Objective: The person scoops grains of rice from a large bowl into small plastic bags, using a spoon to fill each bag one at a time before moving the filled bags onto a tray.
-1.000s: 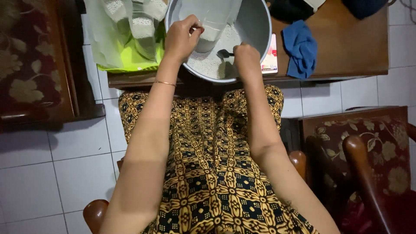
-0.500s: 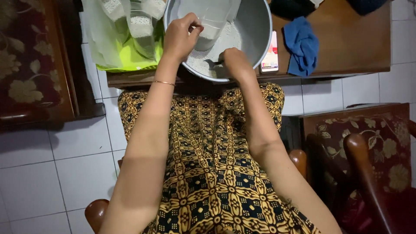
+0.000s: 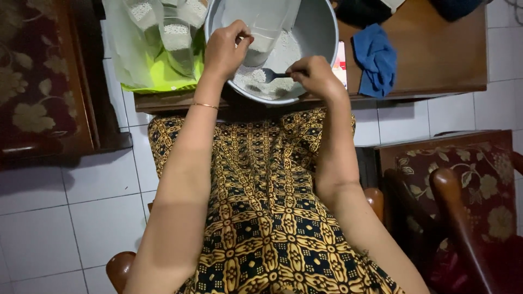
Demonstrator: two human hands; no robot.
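A grey metal basin (image 3: 321, 32) with white grains in its bottom stands at the near edge of a wooden table (image 3: 436, 60). My left hand (image 3: 226, 46) grips the mouth of a clear plastic bag (image 3: 267, 24) held inside the basin; the bag has some white grains at its lower end. My right hand (image 3: 316, 73) holds a dark spoon (image 3: 272, 74) by its handle, its bowl resting on the grains next to the bag's mouth.
Several filled clear bags (image 3: 163, 24) lie on a green plastic sheet (image 3: 158, 79) left of the basin. A blue cloth (image 3: 376, 57) lies to the right. A patterned wooden armchair (image 3: 463, 185) stands right, another patterned chair (image 3: 38, 92) left. The floor has white tiles.
My right hand has drawn back from deep in the basin to its near rim, and the spoon is now visible over the grains. The left hand keeps its grip on the bag.
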